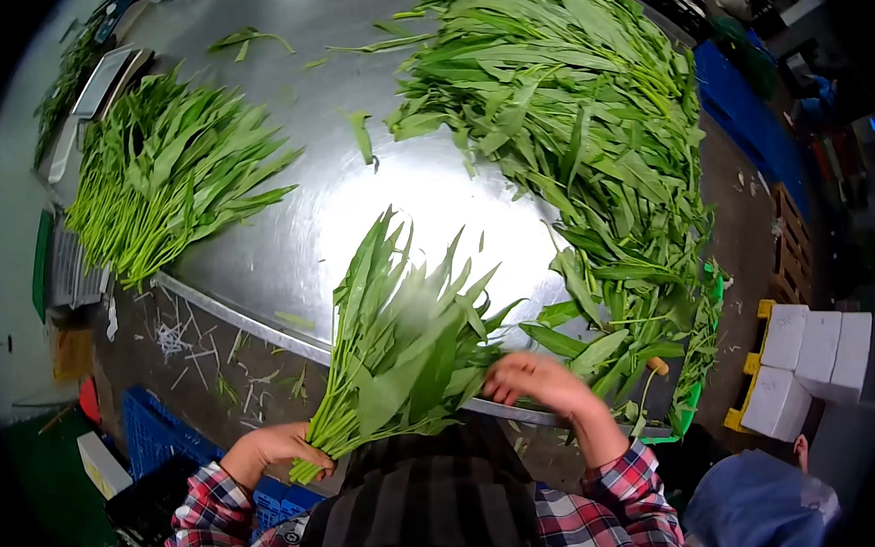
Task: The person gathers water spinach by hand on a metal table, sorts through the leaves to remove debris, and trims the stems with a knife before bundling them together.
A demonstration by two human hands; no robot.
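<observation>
My left hand is closed around the lower stems of a bunch of water spinach, just off the table's front edge. The bunch leans up and to the right, its leaves spreading over the metal edge. At the right side of those leaves is my right hand, its fingers bent and close together by the leaf tips. What its fingertips hold, if anything, is hidden. A large heap of water spinach covers the table's right side. Another, neater pile lies at the left with its stems toward me.
Loose leaves lie on the shiny metal table. A scale-like device stands behind the left pile. Blue crates sit below at the left. White boxes are stacked at the right, near another person in blue.
</observation>
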